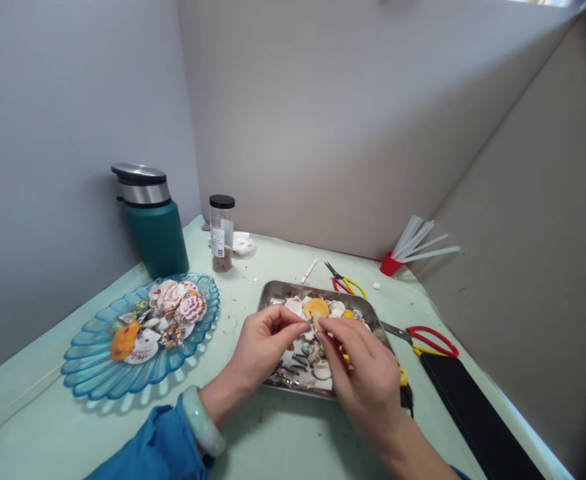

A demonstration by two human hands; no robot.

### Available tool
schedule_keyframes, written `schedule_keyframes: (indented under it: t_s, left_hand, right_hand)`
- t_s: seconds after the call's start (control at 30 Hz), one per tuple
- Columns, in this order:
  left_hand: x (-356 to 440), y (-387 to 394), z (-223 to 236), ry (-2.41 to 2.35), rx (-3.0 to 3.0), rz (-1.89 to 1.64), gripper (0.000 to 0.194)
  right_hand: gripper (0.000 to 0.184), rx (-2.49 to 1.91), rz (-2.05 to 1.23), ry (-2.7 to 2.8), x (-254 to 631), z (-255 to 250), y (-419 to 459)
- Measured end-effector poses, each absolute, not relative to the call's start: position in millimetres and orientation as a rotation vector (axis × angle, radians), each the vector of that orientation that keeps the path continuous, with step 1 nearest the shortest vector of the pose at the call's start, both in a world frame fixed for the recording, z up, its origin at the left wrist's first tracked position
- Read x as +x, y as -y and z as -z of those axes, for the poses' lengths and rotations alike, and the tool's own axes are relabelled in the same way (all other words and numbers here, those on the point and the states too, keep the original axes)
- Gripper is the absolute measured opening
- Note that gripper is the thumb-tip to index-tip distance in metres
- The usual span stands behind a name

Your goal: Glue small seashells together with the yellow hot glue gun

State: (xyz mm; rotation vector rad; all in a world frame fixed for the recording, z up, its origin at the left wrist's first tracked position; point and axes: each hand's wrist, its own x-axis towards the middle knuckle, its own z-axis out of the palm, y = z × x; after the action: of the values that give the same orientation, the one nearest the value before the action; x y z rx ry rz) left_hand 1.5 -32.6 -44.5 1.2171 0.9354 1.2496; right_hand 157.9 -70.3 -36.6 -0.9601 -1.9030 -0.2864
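Over a metal tray [269, 293] of shells, my two hands meet fingertip to fingertip. My right hand [365, 360] is closed in a pinch on a small pale shell [315, 323]. My left hand [267, 340], with a green bangle at its wrist, also pinches thumb to forefinger at that shell's left edge; what it grips is too small to make out. Below them in the tray lie a round yellow-orange shell [317, 307], white shells and several dark slender pieces [293, 367]. My hands cover part of the tray's contents.
A blue scalloped plate [85, 357] of shells stands at left, a green bottle [155, 233] behind it. A clear jar [221, 233] is at the back. Red-and-yellow-handled scissors [433, 340], a second pair [347, 283], a red cup [390, 265] of white sticks and a black slab [473, 407] are at right.
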Motion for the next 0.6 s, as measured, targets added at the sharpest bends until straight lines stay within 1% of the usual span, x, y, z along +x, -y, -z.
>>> schedule_keyframes:
  t_s: [0.2,0.6]
  left_hand:
    - [1.7,32.8,43.1,-0.918,1.231,-1.236,0.013]
    - [0.3,36.1,41.2,-0.931,1.241,-1.195,0.015]
  right_hand:
    - [0.027,-0.973,0.439,1.930,156.5,40.2,68.5]
    - [0.029,-1.030,0.405,1.989,155.4,45.8,68.8]
